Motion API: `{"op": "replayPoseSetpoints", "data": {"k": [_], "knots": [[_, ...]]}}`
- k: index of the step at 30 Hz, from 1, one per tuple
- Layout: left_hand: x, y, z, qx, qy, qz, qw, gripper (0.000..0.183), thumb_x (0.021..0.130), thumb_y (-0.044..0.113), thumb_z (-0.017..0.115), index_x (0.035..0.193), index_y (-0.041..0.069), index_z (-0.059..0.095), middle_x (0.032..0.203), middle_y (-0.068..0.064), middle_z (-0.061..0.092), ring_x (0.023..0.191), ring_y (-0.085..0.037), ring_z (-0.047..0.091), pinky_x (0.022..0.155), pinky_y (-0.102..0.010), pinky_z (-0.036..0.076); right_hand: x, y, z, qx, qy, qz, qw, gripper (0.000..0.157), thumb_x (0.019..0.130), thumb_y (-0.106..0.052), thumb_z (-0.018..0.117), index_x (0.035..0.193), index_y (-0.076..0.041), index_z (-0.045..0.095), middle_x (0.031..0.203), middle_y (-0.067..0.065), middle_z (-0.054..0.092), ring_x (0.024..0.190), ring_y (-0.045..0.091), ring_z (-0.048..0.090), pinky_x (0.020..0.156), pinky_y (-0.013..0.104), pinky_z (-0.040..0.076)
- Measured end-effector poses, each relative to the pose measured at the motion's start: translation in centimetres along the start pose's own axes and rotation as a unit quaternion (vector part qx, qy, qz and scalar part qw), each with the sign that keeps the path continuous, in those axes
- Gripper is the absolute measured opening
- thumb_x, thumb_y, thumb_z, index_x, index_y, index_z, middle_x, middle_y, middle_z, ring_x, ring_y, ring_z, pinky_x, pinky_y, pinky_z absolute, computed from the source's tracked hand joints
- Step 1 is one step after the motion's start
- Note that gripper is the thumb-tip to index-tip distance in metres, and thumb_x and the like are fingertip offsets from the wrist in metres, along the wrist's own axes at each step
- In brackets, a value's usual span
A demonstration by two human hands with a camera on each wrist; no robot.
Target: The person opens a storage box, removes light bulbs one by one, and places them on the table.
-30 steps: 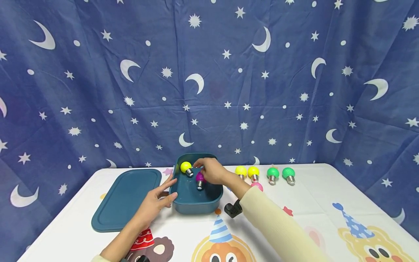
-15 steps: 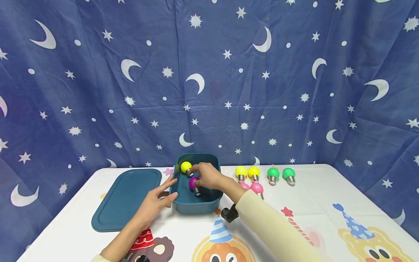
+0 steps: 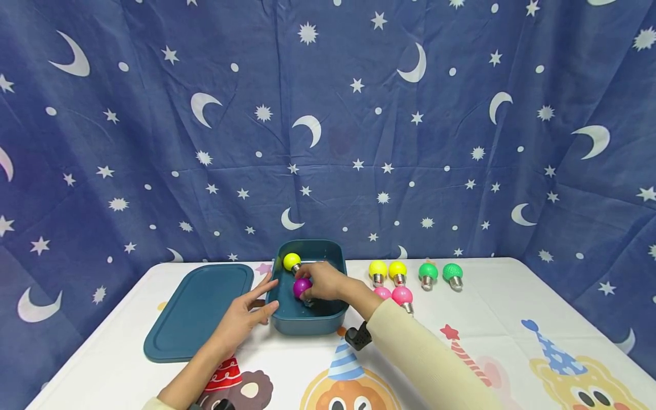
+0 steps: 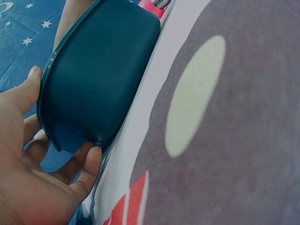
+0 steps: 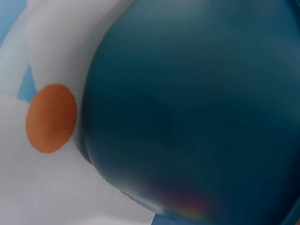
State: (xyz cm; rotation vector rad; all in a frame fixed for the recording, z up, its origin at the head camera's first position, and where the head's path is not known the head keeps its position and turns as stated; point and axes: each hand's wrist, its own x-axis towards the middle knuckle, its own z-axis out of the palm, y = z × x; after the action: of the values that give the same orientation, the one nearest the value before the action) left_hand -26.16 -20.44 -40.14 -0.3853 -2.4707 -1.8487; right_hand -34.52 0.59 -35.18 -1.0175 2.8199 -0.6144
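Note:
A purple light bulb (image 3: 302, 287) is inside the dark teal box (image 3: 307, 327), its round end visible and its metal base partly behind fingers. My right hand (image 3: 324, 281) reaches into the box and pinches this bulb. A yellow light bulb (image 3: 292, 261) lies beyond it at the back left of the box. At the box's left side my left hand (image 3: 241, 319) grips the edge. In the left wrist view, the thumb of this left hand (image 4: 42, 183) meets the rim while other fingers bend against the outer wall. The right wrist view shows the box wall (image 5: 187, 108) close up, without the hand.
A flat teal lid (image 3: 195, 313) lies left of the box. Right of the box are two yellow bulbs (image 3: 397, 270), two green bulbs (image 3: 453, 273) and two pink bulbs (image 3: 402, 295). A starry blue curtain (image 3: 333, 171) hangs behind the printed white tablecloth (image 3: 435, 353).
My right hand has moved the purple bulb left and lowered it inside the box, turning its base toward the right. The left hand has kept its place on the box.

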Motion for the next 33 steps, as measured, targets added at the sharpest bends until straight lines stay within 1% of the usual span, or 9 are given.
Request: {"op": "replayPoseSetpoints", "data": {"k": [5, 11, 15, 18, 20, 25, 29, 33], "knots": [[-0.02, 0.01, 0.01, -0.001, 0.0, 0.001, 1.0, 0.059, 0.092, 0.027, 0.066, 0.145, 0.013, 0.044, 0.155, 0.008, 0.025, 0.105, -0.027, 0.053, 0.076, -0.035, 0.052, -0.06, -0.04, 0.03, 0.008, -0.008, 0.005, 1.0, 0.04, 0.082, -0.017, 0.077, 0.12, -0.012, 0.064, 0.108, 0.006, 0.065, 0.099, 0.021, 0.057, 0.084, 0.032, 0.048], [-0.07, -0.02, 0.02, -0.003, -0.004, 0.013, 0.9999, 0.057, 0.092, 0.024, 0.065, 0.144, 0.013, 0.045, 0.156, 0.005, 0.025, 0.107, -0.027, 0.053, 0.075, -0.034, 0.052, -0.03, 0.04, 0.0, 0.009, -0.015, -0.002, 1.0, 0.04, 0.082, -0.013, 0.075, 0.121, -0.014, 0.064, 0.112, 0.007, 0.065, 0.105, 0.022, 0.057, 0.089, 0.034, 0.046], [-0.06, -0.08, -0.02, -0.004, -0.003, 0.018, 0.9998, 0.057, 0.092, 0.025, 0.065, 0.144, 0.013, 0.045, 0.156, 0.004, 0.025, 0.108, -0.027, 0.053, 0.074, -0.034, 0.052, 0.01, 0.08, -0.02, 0.022, -0.036, 0.0, 0.999, 0.044, 0.083, -0.012, 0.076, 0.124, -0.016, 0.062, 0.116, 0.005, 0.064, 0.105, 0.019, 0.057, 0.09, 0.032, 0.045], [-0.06, -0.12, -0.05, -0.006, -0.004, 0.02, 0.9998, 0.058, 0.092, 0.026, 0.066, 0.144, 0.013, 0.045, 0.156, 0.004, 0.025, 0.108, -0.028, 0.052, 0.075, -0.034, 0.052, 0.04, 0.08, -0.02, 0.03, -0.054, -0.002, 0.998, 0.047, 0.083, -0.013, 0.076, 0.127, -0.018, 0.06, 0.12, 0.003, 0.063, 0.104, 0.016, 0.057, 0.088, 0.03, 0.046], [-0.07, -0.13, -0.07, -0.005, -0.005, 0.021, 0.9998, 0.058, 0.092, 0.026, 0.066, 0.144, 0.012, 0.045, 0.156, 0.004, 0.025, 0.109, -0.029, 0.052, 0.075, -0.034, 0.052, 0.06, 0.06, -0.02, 0.03, -0.064, -0.002, 0.997, 0.049, 0.083, -0.014, 0.076, 0.128, -0.02, 0.06, 0.123, 0.001, 0.061, 0.104, 0.016, 0.056, 0.087, 0.03, 0.047], [-0.1, 0.07, -0.06, 0.0, -0.003, 0.015, 0.9999, 0.056, 0.093, 0.022, 0.064, 0.144, 0.012, 0.045, 0.156, 0.005, 0.025, 0.111, -0.03, 0.051, 0.076, -0.035, 0.051, 0.05, 0.04, -0.02, 0.033, -0.083, -0.003, 0.996, 0.049, 0.081, -0.017, 0.077, 0.126, -0.028, 0.061, 0.124, 0.0, 0.058, 0.104, 0.017, 0.054, 0.085, 0.029, 0.046], [-0.18, 0.34, 0.01, 0.002, -0.004, 0.013, 0.9999, 0.054, 0.093, 0.02, 0.063, 0.144, 0.011, 0.045, 0.155, 0.004, 0.026, 0.109, -0.029, 0.052, 0.076, -0.034, 0.051, -0.01, 0.02, -0.06, 0.033, -0.085, -0.012, 0.996, 0.048, 0.081, -0.017, 0.077, 0.125, -0.03, 0.062, 0.122, -0.001, 0.059, 0.104, 0.017, 0.054, 0.084, 0.028, 0.046], [-0.27, 0.46, 0.02, 0.0, -0.009, 0.018, 0.9998, 0.056, 0.093, 0.023, 0.064, 0.143, 0.009, 0.045, 0.156, 0.001, 0.025, 0.107, -0.028, 0.054, 0.075, -0.034, 0.051, -0.42, -0.18, -0.23, 0.031, -0.078, -0.029, 0.996, 0.048, 0.082, -0.017, 0.077, 0.125, -0.029, 0.062, 0.121, -0.001, 0.06, 0.1, 0.013, 0.054, 0.083, 0.025, 0.046]]}}
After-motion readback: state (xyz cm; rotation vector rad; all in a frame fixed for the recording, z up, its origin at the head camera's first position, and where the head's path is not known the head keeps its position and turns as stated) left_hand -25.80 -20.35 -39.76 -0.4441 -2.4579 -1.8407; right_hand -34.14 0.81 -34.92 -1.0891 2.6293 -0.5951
